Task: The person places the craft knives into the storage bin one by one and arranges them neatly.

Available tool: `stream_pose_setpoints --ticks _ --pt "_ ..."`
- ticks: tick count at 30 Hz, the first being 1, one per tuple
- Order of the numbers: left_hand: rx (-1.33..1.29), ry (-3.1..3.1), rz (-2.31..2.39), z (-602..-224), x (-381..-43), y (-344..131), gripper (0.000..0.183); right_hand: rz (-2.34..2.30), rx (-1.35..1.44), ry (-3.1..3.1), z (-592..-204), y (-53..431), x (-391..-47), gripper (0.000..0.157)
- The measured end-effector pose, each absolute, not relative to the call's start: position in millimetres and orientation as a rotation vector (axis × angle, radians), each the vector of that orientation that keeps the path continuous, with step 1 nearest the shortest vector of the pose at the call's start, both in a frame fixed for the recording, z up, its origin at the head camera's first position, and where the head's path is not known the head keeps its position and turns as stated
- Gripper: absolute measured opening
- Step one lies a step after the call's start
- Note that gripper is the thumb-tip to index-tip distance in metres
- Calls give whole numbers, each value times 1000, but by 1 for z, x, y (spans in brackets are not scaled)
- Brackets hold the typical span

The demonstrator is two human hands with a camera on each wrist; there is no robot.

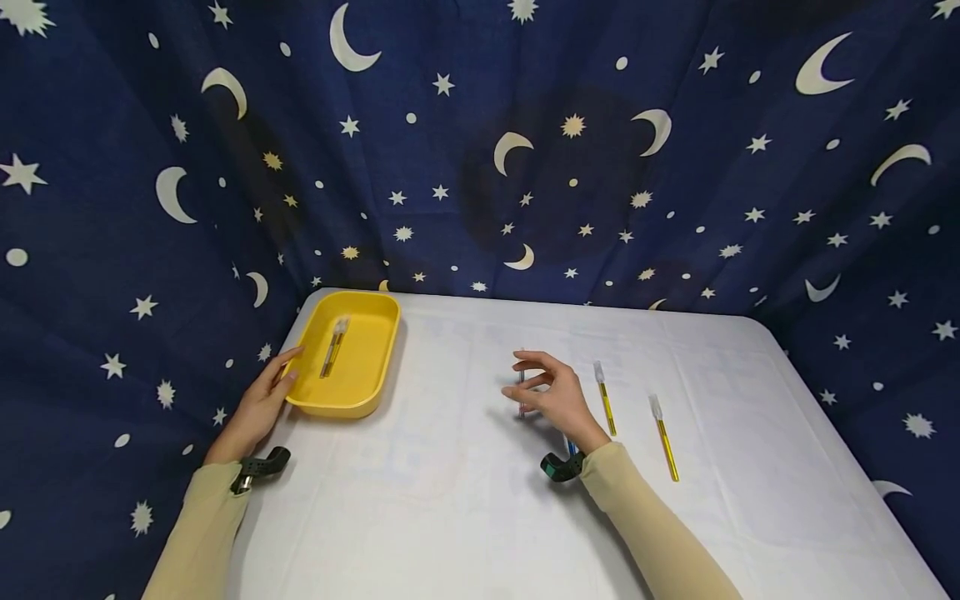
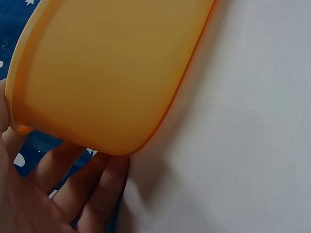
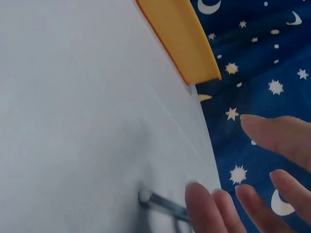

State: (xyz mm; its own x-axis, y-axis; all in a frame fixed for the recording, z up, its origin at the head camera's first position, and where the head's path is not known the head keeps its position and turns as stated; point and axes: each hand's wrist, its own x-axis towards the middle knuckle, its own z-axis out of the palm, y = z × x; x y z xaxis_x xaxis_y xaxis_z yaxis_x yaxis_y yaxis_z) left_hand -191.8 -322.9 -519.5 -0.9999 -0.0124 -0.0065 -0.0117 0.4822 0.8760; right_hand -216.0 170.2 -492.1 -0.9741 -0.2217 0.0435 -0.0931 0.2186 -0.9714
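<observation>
My left hand [image 1: 257,412] lies against the left side of a yellow tray [image 1: 333,411], its fingers along the outer wall in the left wrist view. Inside the tray are two slim pen-shaped sticks [image 1: 333,346] with clear caps. My right hand [image 1: 561,402] hovers over the white table with fingers spread and thumb apart. Close by its fingertips is a thin, clear-and-dark rod [image 3: 167,205], partly hidden by the fingers. Beneath the right wrist a blue stick [image 1: 572,447] shows only in part.
Right of my right hand lie two gold pen-shaped sticks, a nearer-left one [image 1: 606,404] and one farther right [image 1: 667,446], both with clear caps. A dark blue star-and-moon curtain [image 1: 465,150] stands around the table's back and sides.
</observation>
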Motion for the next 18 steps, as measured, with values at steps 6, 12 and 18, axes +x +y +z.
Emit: stream_pose_setpoints --ticks 6,12,18 --pt "5 -2697 -1587 -519 -191 -323 58 -1857 -231 2399 -501 176 -223 70" --pt "-1 -2687 -1585 -520 -191 -324 57 -1850 -166 2426 -505 177 -229 70" --pt "12 -2696 -1592 -519 -190 -323 58 -1823 -102 2449 -510 176 -236 72"
